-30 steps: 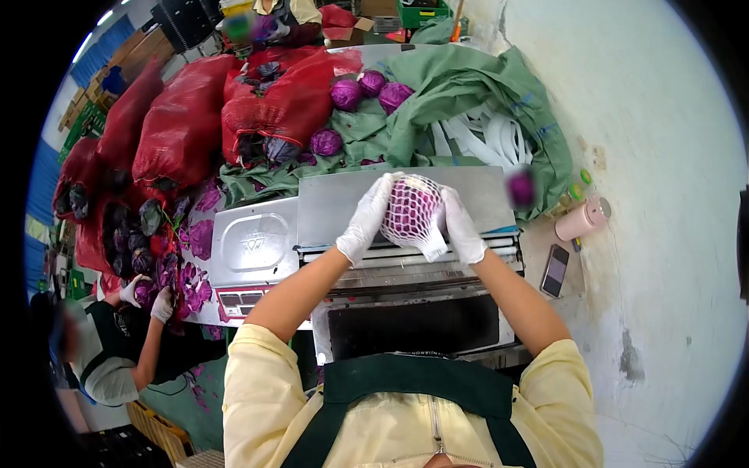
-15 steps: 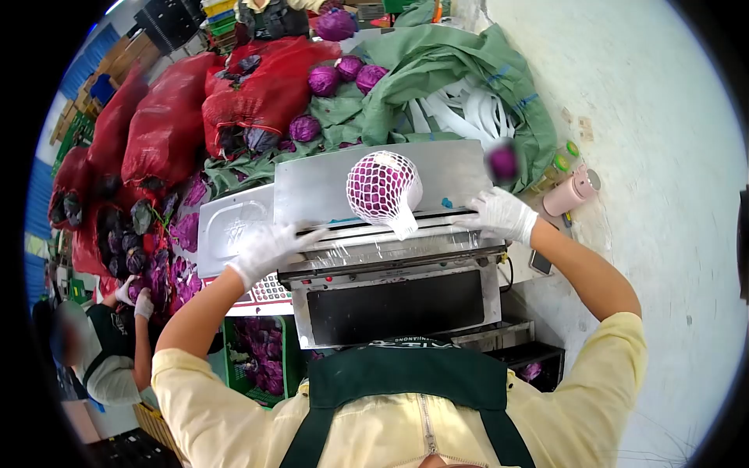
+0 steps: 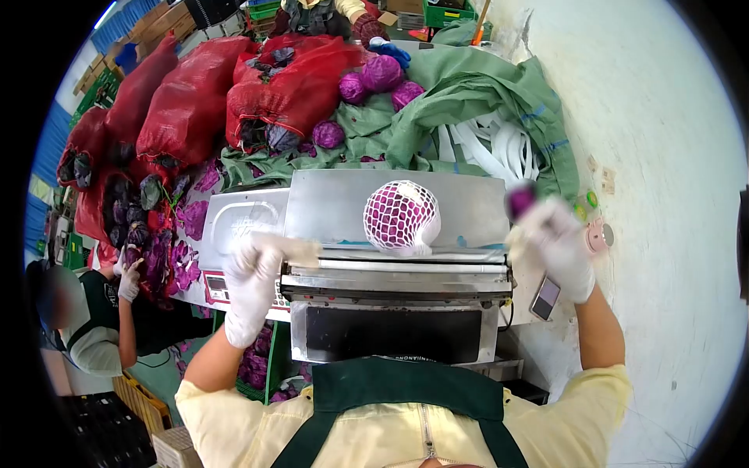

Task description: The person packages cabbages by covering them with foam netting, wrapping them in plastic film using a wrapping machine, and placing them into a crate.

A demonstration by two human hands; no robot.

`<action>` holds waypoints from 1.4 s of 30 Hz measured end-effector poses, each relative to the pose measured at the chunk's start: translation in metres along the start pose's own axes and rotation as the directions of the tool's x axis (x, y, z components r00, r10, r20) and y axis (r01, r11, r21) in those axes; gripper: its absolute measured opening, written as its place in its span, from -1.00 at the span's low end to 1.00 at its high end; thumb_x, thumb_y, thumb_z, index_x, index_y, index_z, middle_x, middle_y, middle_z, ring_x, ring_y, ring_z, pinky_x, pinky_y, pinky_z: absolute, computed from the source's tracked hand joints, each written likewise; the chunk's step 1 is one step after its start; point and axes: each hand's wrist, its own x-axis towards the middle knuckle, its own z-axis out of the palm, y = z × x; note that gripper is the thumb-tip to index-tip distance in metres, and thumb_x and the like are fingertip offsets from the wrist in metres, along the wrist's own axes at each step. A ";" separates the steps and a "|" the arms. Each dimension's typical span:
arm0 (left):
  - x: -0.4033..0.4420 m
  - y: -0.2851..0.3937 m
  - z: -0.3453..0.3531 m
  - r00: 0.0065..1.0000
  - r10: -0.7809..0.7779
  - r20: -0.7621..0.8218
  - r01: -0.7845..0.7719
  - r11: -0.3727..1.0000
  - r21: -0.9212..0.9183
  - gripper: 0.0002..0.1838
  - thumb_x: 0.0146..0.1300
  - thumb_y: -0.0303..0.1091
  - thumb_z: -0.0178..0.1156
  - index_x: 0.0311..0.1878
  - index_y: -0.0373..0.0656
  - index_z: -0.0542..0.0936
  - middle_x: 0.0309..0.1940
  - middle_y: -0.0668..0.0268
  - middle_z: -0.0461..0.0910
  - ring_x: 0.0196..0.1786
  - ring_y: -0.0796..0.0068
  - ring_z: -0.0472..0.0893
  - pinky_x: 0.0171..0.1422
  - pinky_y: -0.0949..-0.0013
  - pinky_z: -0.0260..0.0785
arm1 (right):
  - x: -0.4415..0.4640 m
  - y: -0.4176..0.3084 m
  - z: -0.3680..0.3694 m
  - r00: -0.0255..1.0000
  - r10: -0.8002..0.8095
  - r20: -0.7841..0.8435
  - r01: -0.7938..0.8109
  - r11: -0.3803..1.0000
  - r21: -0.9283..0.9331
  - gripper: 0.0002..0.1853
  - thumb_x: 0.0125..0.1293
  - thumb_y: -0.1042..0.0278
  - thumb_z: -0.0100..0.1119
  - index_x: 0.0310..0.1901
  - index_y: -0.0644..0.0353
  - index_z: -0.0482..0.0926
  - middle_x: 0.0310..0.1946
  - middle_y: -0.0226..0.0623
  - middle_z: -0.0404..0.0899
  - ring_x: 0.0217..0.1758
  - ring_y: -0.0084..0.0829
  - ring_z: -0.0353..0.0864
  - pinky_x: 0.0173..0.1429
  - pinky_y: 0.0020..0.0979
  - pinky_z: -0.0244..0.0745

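Note:
A purple cabbage [image 3: 399,214] in a white foam net sits on the metal plate of a film-wrapping machine [image 3: 328,204]. The tail of the net lies toward the white film roller [image 3: 421,267]. My left hand [image 3: 251,285], in a white glove, is raised at the machine's left end, beside a scale. Its fingers are smeared by motion, and whether film is between them does not show. At the right end my right hand [image 3: 563,249], also gloved, is raised apart from the cabbage. Those fingers are blurred too. A blurred round purple thing [image 3: 520,200] shows just beyond them.
A scale [image 3: 242,218] stands left of the machine. Red mesh sacks [image 3: 191,101], loose cabbages [image 3: 328,134] and a green sack [image 3: 484,86] holding white foam nets lie behind. A phone [image 3: 544,299] and pink bottle [image 3: 599,235] are right. A co-worker [image 3: 101,320] is at left.
Both my hands have come off the front roller area, up and outward to either side. Bunched clear film along the front edge no longer shows there. The net's tail has shifted toward the right.

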 end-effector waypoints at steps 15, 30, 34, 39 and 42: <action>0.068 -0.121 0.059 0.636 -0.613 0.469 0.726 0.682 -0.093 -0.33 0.42 0.10 0.01 0.38 -0.21 0.25 0.26 0.21 0.42 0.30 0.47 0.39 0.38 0.36 0.28 | 0.074 0.094 0.050 0.818 0.225 0.530 -0.220 0.973 -0.073 0.01 0.04 0.37 0.46 0.46 0.19 -0.01 0.31 -0.13 0.32 0.36 -0.40 0.32 0.47 -0.32 0.21; -0.134 -0.059 0.082 0.150 -0.725 0.672 0.978 0.009 -0.209 -0.32 0.41 0.20 -0.07 0.38 -0.14 0.32 0.23 0.17 0.47 0.24 0.40 0.48 0.35 0.34 0.31 | -0.148 0.145 0.098 0.402 0.658 0.637 -0.873 0.066 0.483 -0.64 0.36 0.34 0.08 0.13 0.30 0.45 0.09 -0.12 0.55 0.16 -0.25 0.54 0.31 -0.22 0.42; -0.187 -0.016 0.064 0.511 -0.843 0.169 0.825 0.536 0.181 -0.69 0.38 -0.32 0.14 0.05 -0.35 0.58 -0.16 0.32 0.67 -0.11 0.62 0.58 0.07 0.52 0.40 | -0.182 0.121 0.098 0.518 0.739 0.431 -0.689 0.061 0.723 -0.60 0.43 0.19 0.05 0.12 0.33 0.44 0.07 -0.05 0.55 0.14 -0.27 0.56 0.30 -0.26 0.41; -0.198 -0.035 0.092 0.730 -0.666 -0.151 0.654 0.746 -0.126 -0.70 0.50 -0.29 -0.03 -0.32 -0.27 0.53 -0.44 0.39 0.54 -0.40 0.70 0.46 -0.26 0.58 0.33 | -0.224 0.122 0.119 0.749 0.659 -0.073 -0.631 0.743 0.224 -0.68 0.50 0.13 -0.04 -0.14 0.26 0.54 -0.34 -0.26 0.66 -0.31 -0.48 0.66 -0.13 -0.46 0.58; -0.181 -0.029 0.106 0.558 -0.783 -0.276 0.677 0.622 -0.395 -0.63 0.52 -0.15 -0.08 -0.42 -0.11 0.47 -0.61 0.53 0.35 -0.56 0.79 0.24 -0.46 0.62 0.08 | -0.221 0.118 0.109 0.600 0.733 -0.321 -0.490 0.653 0.577 -0.68 0.51 0.15 -0.06 -0.29 0.21 0.54 -0.55 -0.43 0.54 -0.56 -0.60 0.51 -0.41 -0.56 0.49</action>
